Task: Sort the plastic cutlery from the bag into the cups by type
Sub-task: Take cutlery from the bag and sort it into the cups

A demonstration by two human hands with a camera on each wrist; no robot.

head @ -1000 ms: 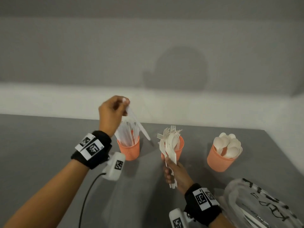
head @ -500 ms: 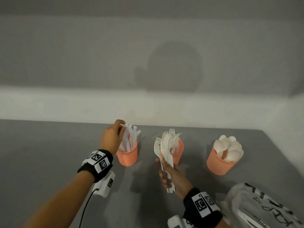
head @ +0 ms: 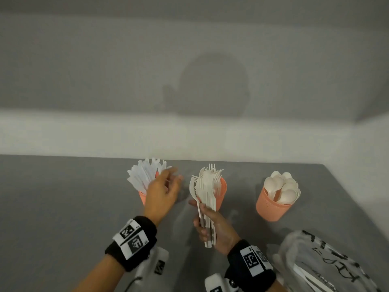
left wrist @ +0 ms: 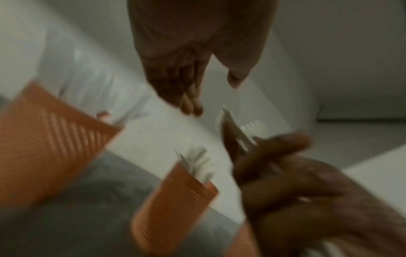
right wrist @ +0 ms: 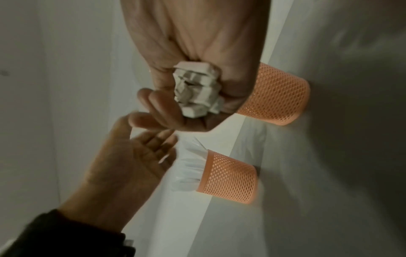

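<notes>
Bundle: your right hand [head: 214, 227] was clenched round a bundle of forks [head: 207, 205], handles down, tines up, long axis nearly upright.
Position of bundle: it stood just in front of the fork cup [head: 221, 193], the middle one of three on the grey table [head: 63, 197].
Free hand: your left hand [head: 162, 192] was released, fingers straight and spread, holding nothing, in front of the knife cup [head: 142, 198].
Deciding relation: the bundle lay to the right of your left fingertips, near but apart; the left hand was the nearer free hand for drawing out one piece.
Other cups: spoon cup [head: 273, 204] stood well apart to the right.
Bag: the plastic bag [head: 328, 264] lay at lower right, cut off by the frame edge; what remained inside was hard to tell.
Unclear: the left wrist view was blurred; only the cut handle ends [right wrist: 197, 90] showed in the right wrist view, so whether the bundle held forks alone could not be told.
</notes>
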